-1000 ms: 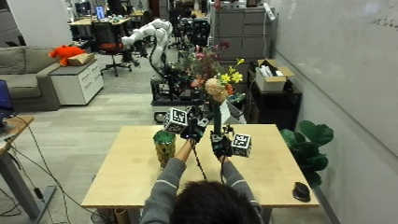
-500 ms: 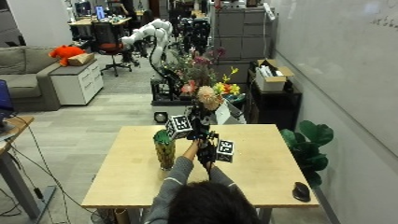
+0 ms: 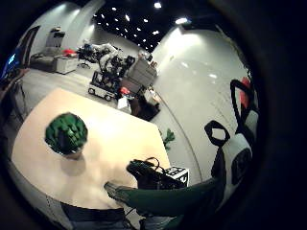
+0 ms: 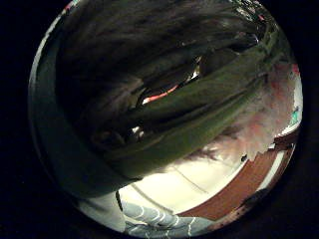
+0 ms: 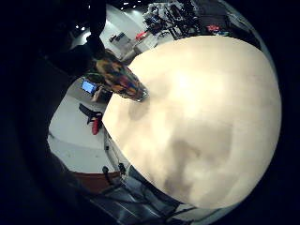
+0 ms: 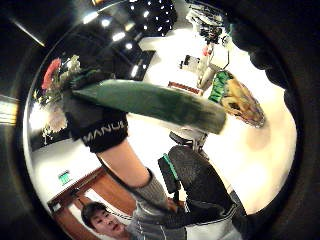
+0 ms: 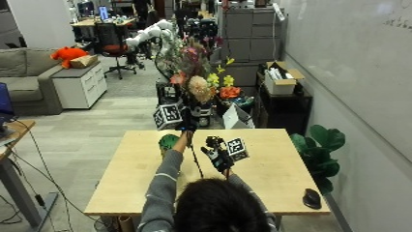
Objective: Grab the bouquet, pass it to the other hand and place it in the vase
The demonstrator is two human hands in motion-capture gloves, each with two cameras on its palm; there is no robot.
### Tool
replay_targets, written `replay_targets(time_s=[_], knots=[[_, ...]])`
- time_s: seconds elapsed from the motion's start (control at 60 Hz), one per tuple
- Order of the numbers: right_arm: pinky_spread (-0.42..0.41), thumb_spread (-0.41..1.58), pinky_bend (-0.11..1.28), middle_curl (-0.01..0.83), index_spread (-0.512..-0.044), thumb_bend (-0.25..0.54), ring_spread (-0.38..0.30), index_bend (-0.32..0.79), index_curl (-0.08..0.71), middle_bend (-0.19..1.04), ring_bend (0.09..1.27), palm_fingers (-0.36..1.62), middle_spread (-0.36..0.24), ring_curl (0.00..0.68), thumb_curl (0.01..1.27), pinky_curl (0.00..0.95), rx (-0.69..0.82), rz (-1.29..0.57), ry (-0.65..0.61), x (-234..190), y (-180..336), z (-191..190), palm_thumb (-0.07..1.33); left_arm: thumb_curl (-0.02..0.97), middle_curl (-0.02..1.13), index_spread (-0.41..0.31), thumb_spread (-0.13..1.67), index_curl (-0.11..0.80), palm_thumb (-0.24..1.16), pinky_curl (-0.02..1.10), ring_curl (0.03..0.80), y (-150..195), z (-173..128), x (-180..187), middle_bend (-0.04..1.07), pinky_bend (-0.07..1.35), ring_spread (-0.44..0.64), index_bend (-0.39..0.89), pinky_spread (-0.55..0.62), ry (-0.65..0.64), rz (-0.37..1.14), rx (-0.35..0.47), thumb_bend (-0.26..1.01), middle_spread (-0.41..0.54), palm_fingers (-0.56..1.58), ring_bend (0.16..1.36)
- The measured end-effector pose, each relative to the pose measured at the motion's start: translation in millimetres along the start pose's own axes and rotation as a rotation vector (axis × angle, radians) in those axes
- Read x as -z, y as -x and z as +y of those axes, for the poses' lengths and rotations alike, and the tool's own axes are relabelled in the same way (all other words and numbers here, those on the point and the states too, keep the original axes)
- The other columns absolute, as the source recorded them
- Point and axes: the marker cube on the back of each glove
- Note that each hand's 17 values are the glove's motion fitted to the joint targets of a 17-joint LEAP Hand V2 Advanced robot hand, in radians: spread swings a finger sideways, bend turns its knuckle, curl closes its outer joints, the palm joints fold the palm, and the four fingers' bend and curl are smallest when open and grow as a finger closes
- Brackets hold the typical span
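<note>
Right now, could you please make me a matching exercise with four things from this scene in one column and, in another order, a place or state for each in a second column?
Things:
1. bouquet
2. vase
3. right hand
4. mouse

Places or states:
A. lies near the table's right front corner
B. held up in the air by the left hand
C. stands on the table, no flowers in it
D. over the table, holding nothing

Pairs: 1-B, 2-C, 3-D, 4-A
</note>
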Motion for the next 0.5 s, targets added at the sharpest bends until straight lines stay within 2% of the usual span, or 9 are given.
replay_targets(time_s=[0.083,0.167,0.25,0.35,0.4,0.5], knots=[[0.065,1.02,0.57,0.407,-0.294,-0.042,-0.143,0.09,0.355,0.34,0.55,0.59,-0.103,0.376,0.48,0.409,0.02,0.216,-0.087,24,-26,-11,0.48,0.422,0.59,-0.366,1.16,0.578,0.7,0.48,0.473,-6,-20,24,0.76,0.66,-0.39,0.47,-0.41,-0.033,-0.012,0.0,-0.02,-0.37,1.41,0.81],[0.116,1.03,0.57,0.397,-0.302,-0.034,-0.141,0.1,0.326,0.31,0.53,0.59,-0.102,0.363,0.45,0.394,-0.065,0.336,-0.144,44,-44,-15,0.47,0.425,0.58,-0.367,1.16,0.589,0.7,0.48,0.471,2,-42,32,0.76,0.67,-0.39,0.47,-0.41,-0.056,-0.008,0.026,-0.02,-0.367,1.41,0.82],[0.154,1.03,0.55,0.388,-0.311,-0.031,-0.134,0.11,0.313,0.27,0.5,0.55,-0.11,0.357,0.43,0.383,0.009,0.222,-0.116,46,-33,-19,0.46,0.428,0.58,-0.368,1.16,0.599,0.69,0.48,0.47,12,-59,36,0.77,0.67,-0.39,0.47,-0.41,-0.08,-0.005,0.051,-0.02,-0.368,1.41,0.82],[0.188,1.04,0.55,0.379,-0.329,-0.028,-0.126,0.1,0.292,0.23,0.47,0.5,-0.121,0.35,0.41,0.378,-0.118,0.223,-0.103,54,-42,-23,0.47,0.431,0.58,-0.37,1.16,0.61,0.69,0.48,0.468,24,-71,41,0.77,0.67,-0.39,0.47,-0.41,-0.102,-0.017,0.057,-0.02,-0.367,1.4,0.83],[0.204,1.04,0.58,0.374,-0.356,-0.028,-0.121,0.06,0.266,0.2,0.47,0.42,-0.135,0.349,0.4,0.385,-0.181,0.174,-0.061,54,-44,-24,0.47,0.431,0.58,-0.37,1.16,0.615,0.69,0.48,0.468,37,-75,40,0.78,0.67,-0.39,0.47,-0.41,-0.112,-0.03,0.06,-0.02,-0.367,1.4,0.82],[0.231,1.06,0.6,0.358,-0.399,-0.017,-0.098,0.08,0.235,0.17,0.45,0.27,-0.145,0.346,0.4,0.389,-0.27,0.159,-0.04,57,-49,-29,0.5,0.432,0.58,-0.37,1.16,0.62,0.68,0.48,0.467,55,-71,43,0.78,0.67,-0.39,0.46,-0.41,-0.105,-0.078,0.088,-0.02,-0.367,1.4,0.82]])
